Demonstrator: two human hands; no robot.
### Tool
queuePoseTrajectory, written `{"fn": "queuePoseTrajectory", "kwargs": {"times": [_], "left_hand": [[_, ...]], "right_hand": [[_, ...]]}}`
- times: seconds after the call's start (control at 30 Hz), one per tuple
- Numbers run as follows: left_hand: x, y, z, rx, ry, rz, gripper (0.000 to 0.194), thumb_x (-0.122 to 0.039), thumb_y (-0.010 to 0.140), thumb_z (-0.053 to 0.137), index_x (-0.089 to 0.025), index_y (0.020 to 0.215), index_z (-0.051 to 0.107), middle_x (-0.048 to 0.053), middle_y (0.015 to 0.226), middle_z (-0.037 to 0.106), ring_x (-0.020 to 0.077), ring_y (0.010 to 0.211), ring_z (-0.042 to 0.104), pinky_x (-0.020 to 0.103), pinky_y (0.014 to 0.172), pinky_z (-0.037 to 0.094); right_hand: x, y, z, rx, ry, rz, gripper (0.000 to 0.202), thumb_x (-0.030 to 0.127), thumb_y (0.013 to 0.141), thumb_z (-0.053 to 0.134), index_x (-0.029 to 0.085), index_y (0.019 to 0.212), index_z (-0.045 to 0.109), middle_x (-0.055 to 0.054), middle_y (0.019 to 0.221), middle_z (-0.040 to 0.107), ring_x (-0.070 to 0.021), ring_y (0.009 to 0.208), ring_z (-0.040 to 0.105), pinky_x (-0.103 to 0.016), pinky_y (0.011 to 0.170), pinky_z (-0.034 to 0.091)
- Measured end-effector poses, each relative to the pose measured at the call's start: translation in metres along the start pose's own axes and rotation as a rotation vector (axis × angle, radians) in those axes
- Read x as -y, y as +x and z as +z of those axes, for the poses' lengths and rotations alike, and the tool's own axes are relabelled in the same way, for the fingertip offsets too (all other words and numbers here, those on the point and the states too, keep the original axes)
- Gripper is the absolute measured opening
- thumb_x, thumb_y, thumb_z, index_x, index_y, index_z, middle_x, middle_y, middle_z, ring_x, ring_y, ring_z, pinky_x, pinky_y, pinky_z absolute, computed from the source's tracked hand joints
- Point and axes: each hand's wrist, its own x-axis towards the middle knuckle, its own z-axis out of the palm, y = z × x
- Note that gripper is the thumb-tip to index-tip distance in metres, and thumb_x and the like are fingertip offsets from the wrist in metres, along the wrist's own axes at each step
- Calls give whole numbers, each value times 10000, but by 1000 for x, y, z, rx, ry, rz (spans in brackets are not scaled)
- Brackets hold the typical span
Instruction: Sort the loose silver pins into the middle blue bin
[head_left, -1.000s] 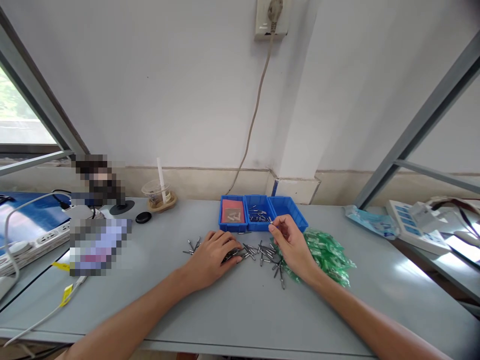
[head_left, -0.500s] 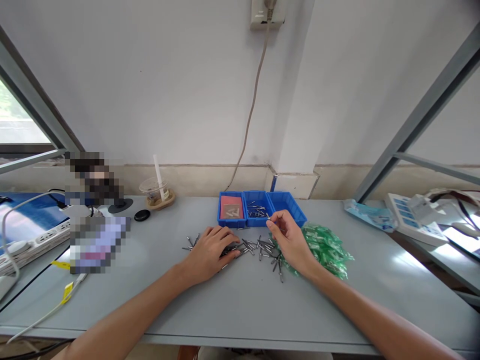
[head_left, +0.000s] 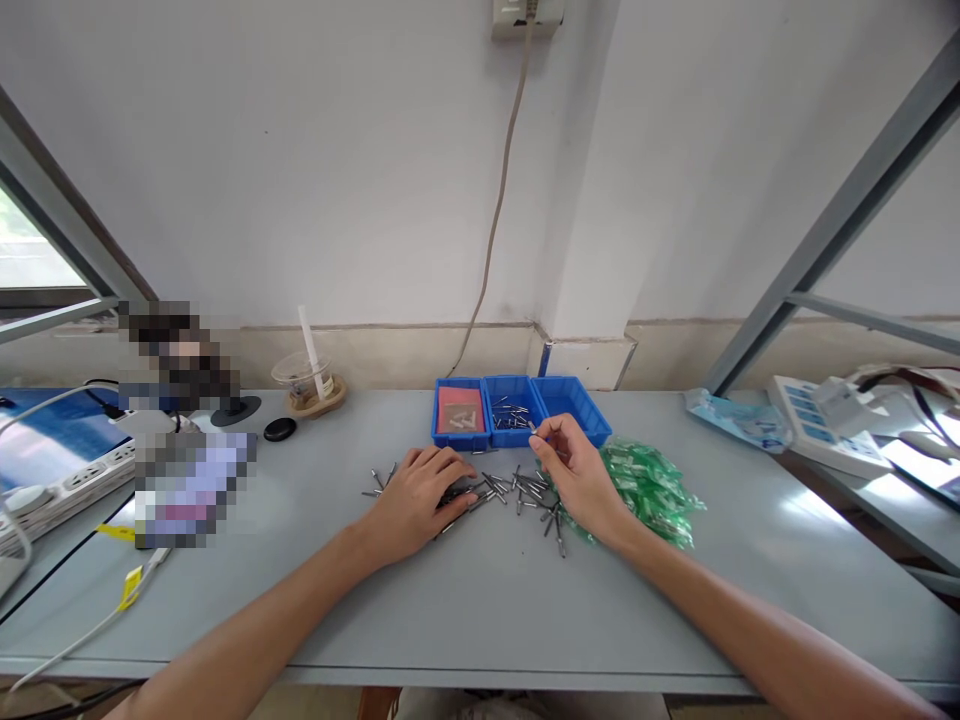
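Note:
My left hand (head_left: 420,502) rests palm down, fingers apart and curved, over part of a pile of small dark metal pins (head_left: 491,488). My right hand (head_left: 574,470) pinches one small metal pin (head_left: 533,428) between thumb and forefinger, just in front of the blue bins. More pins lie on the table between and beside my hands. The left bin (head_left: 460,440) contains a red piece and a small clear bag, the middle bin (head_left: 513,438) has loose pins, and nothing shows in the right bin (head_left: 592,410). Green plastic packets (head_left: 652,490) lie right of my right hand.
At the left stand a cup with a straw (head_left: 304,375), a round black lid (head_left: 280,429), a power strip (head_left: 82,485) and cables. A blue packet (head_left: 735,420) and another power strip (head_left: 817,425) lie at the right. Metal frame bars slope down on both sides.
The whole view has shifted slightly. Both hands keep nearly the same places, and the pin is still between my right fingertips.

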Motion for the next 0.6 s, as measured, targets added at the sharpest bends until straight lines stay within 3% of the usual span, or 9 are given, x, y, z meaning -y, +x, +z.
{"fn": "queuePoseTrajectory", "kwargs": {"times": [0.2,0.4,0.5,0.6], "left_hand": [[0,1,-4,-17,8,-19,229,-407,1098,552,-255,1241,646,44,1249,678,239,1149,600,413,1004,413],[-6,-9,-21,46,56,-44,292,-459,1103,519,-274,1298,636,45,1289,669,248,1176,596,431,1047,418],[-5,-24,-26,53,132,-92,394,-534,1086,512,-280,1373,604,77,1402,615,296,1292,540,492,1097,403],[1,-41,-19,35,218,-192,593,-646,1037,527,-284,1507,502,119,1565,493,388,1437,419,622,1154,341]], "right_hand": [[3,-1,-2,16,-27,-8,197,451,1051,559,263,993,548,2,858,512,-187,710,468,-326,643,416],[1,-1,-1,27,-36,-26,181,439,1056,560,264,1008,553,-5,894,534,-191,740,490,-330,670,424],[2,-2,-1,26,-32,-29,191,448,1055,558,265,1000,549,-7,875,539,-199,740,504,-337,665,428],[3,-3,-1,37,-23,-11,185,450,1055,559,272,1008,543,7,818,516,-198,708,496,-338,642,417]]}}
